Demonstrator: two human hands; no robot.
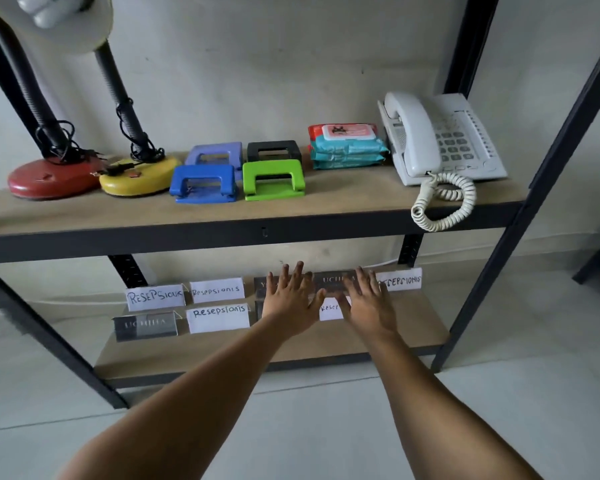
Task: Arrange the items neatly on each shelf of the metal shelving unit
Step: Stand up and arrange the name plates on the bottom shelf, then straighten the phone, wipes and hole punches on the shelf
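Both hands reach into the lower shelf (291,351) of the metal shelving unit (492,289), a dark steel frame carrying pale chipboard boards. The left hand (288,303) and right hand (368,306) lie side by side, each grip spread with straight fingers, over the folded name signs in the middle of the shelf. Whether the fingers touch the signs cannot be told.

The signs stand in two rows: white paper cards (219,318) lettered by hand, and dark glossy ones in clear plastic (145,328). Bare board runs along the front edge and at the right end.

On the upper shelf (222,216), from the left: two round lamp bases, red (49,180) and yellow (136,176), with ribbed black necks; four blocky plastic hole punches (273,180) set two by two; soft wipe packs (347,148) stacked; a white telephone (440,140) whose coiled cord (440,202) hangs over the front edge.
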